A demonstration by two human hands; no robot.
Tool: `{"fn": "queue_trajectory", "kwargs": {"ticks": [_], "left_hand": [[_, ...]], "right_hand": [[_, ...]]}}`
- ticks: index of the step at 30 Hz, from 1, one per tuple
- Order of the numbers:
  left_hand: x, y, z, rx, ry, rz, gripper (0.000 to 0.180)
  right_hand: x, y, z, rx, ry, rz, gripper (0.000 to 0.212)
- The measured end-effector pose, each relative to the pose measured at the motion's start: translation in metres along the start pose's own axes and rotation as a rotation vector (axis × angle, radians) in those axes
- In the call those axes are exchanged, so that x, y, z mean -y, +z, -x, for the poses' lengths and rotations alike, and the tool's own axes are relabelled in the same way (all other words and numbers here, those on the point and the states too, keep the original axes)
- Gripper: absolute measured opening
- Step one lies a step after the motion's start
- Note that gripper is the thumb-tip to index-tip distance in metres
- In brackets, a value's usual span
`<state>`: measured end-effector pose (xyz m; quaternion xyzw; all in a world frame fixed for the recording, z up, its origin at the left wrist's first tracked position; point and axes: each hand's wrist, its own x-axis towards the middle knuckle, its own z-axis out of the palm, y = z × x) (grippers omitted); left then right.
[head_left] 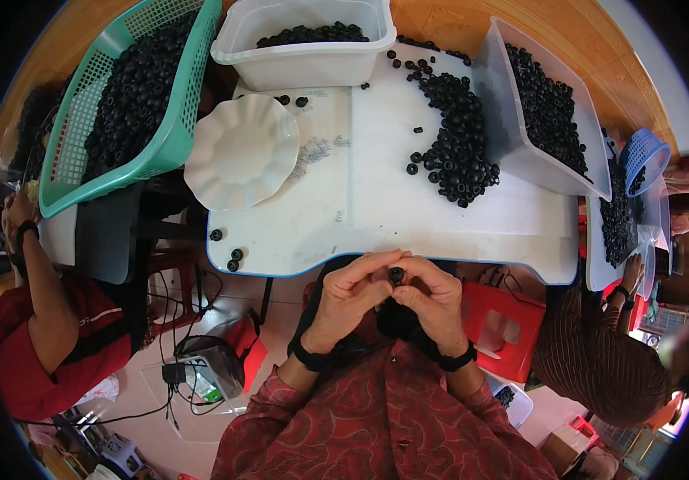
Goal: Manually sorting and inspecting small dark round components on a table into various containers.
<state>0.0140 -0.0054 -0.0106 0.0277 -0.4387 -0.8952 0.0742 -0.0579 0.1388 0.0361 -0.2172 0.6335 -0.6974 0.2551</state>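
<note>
A small round black part with a hole in its middle (396,274) is pinched between my two hands, just off the near edge of the white table (312,232). My left hand (351,294) grips it from the left with thumb and fingertips. From the other side my right hand (432,296) closes on it, thumb bent toward the hole. A loose pile of the same black parts (460,132) lies on the right half of the table. Three more sit at its near left corner, next to the blue rim.
At the far left stands a green basket (164,120) of black parts. A white tub (304,68) and a clear bin (504,120) hold more. A scalloped white plate (242,148) lies on the table. People work on both sides; a red stool (504,352) stands at right.
</note>
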Motion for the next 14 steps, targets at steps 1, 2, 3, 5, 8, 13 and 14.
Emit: {"fn": "queue_trajectory", "kwargs": {"ticks": [1, 2, 3, 5, 8, 13, 14], "left_hand": [[-0.006, 0.005, -0.002, 0.031, 0.009, 0.062, 0.050], [-0.010, 0.009, -0.003, 0.062, 0.018, 0.124, 0.053], [-0.014, 0.011, -0.003, 0.067, -0.001, 0.117, 0.057], [-0.018, 0.013, -0.003, 0.077, -0.036, 0.103, 0.064], [-0.015, 0.003, -0.002, 0.144, 0.024, -0.195, 0.066], [-0.014, 0.003, -0.002, 0.153, 0.055, -0.258, 0.066], [-0.013, 0.003, -0.003, 0.155, 0.054, -0.259, 0.066]], "right_hand": [[0.001, 0.001, 0.000, -0.011, -0.010, -0.006, 0.026], [0.001, 0.001, -0.001, -0.021, -0.020, -0.013, 0.025], [0.002, 0.001, -0.001, -0.031, -0.030, -0.019, 0.025], [0.000, 0.001, 0.000, -0.023, -0.099, 0.073, 0.025], [-0.009, -0.001, 0.004, -0.017, -0.149, 0.078, 0.024], [-0.008, 0.003, 0.006, -0.041, -0.180, 0.085, 0.022], [-0.009, 0.003, 0.006, -0.045, -0.189, 0.106, 0.021]]}}
